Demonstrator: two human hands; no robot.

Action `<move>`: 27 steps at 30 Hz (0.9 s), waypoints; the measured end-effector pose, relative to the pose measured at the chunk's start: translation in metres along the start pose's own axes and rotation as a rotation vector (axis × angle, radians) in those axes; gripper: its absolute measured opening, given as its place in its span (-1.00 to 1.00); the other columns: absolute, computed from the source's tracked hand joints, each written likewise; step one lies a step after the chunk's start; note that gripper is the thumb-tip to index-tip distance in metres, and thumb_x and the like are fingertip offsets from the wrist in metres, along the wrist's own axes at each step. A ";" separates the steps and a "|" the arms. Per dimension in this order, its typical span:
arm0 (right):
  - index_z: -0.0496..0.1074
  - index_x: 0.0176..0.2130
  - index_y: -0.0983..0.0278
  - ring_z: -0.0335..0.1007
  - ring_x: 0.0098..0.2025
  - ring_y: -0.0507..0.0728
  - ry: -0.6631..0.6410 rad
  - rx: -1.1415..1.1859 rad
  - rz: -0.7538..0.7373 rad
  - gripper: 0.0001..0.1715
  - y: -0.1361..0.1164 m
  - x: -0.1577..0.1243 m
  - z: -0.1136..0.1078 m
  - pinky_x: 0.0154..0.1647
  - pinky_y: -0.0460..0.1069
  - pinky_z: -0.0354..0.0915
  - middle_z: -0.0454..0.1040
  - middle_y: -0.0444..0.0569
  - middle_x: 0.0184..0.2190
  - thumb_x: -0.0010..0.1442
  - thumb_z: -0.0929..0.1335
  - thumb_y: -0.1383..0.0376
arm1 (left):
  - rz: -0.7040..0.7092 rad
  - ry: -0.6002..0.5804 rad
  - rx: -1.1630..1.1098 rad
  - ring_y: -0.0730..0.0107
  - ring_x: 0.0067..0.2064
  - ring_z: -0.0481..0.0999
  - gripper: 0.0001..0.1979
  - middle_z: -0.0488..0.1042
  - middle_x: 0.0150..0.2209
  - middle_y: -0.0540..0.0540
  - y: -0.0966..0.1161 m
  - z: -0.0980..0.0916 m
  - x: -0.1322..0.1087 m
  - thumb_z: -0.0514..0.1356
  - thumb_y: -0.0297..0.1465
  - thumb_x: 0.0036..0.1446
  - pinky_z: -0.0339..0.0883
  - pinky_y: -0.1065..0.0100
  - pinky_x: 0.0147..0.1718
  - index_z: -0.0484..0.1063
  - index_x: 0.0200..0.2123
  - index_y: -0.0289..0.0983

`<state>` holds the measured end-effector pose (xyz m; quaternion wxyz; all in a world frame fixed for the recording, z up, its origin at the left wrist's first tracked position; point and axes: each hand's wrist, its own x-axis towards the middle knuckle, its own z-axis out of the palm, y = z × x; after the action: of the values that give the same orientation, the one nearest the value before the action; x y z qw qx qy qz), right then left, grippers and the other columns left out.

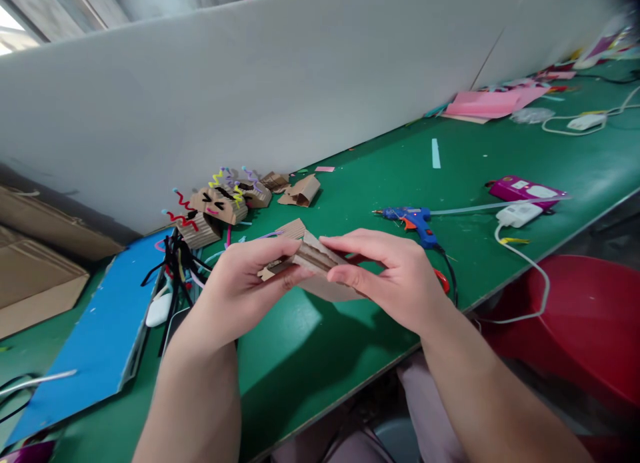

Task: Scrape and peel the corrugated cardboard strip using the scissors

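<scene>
Between my two hands, above the green table, is a folded piece of corrugated cardboard [317, 255]. My left hand [255, 270] pinches its left end between thumb and fingers. On the opposite end, my right hand [383, 270] grips with the thumb in front and the fingers behind. Part of the cardboard is hidden by my fingers. Behind my left hand stand cardboard figures with zigzag pipe-cleaner feelers, one with a drawn face [215, 204]. Right of my hands, a blue glue gun [413, 220] lies with a clear stick in its back.
A blue board [95, 343] and a bundle of black pipe cleaners [179, 263] lie at the left. Cardboard scraps [303, 191] sit near the white partition [300, 83]. A purple power strip [525, 188] with a white plug is at right, beyond a red stool [590, 323].
</scene>
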<state>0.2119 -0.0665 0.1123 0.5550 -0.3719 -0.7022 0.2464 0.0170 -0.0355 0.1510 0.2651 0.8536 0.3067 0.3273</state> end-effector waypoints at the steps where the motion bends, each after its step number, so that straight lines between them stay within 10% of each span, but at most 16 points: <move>1: 0.49 -0.14 0.24 0.45 -0.26 0.04 0.006 0.012 0.010 -0.67 -0.001 0.000 0.001 -0.24 -0.09 0.37 0.55 -0.07 -0.25 0.08 0.39 0.19 | -0.001 0.003 0.012 0.43 -0.39 0.43 -0.89 0.49 -0.41 -0.06 0.000 0.000 0.000 0.18 -0.39 0.10 0.32 0.46 -0.43 0.48 -0.30 -0.25; 27: 0.51 -0.15 0.20 0.49 -0.29 0.06 0.020 0.227 0.221 -0.66 0.002 0.001 0.004 -0.40 -0.12 0.39 0.56 -0.08 -0.26 0.04 0.41 0.15 | -0.008 0.055 0.025 0.43 -0.43 0.41 -0.88 0.48 -0.44 -0.07 0.000 0.002 0.000 0.18 -0.37 0.10 0.32 0.46 -0.46 0.49 -0.33 -0.28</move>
<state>0.2081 -0.0644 0.1105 0.5699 -0.3842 -0.6191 0.3798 0.0184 -0.0354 0.1497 0.2470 0.8462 0.3216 0.3458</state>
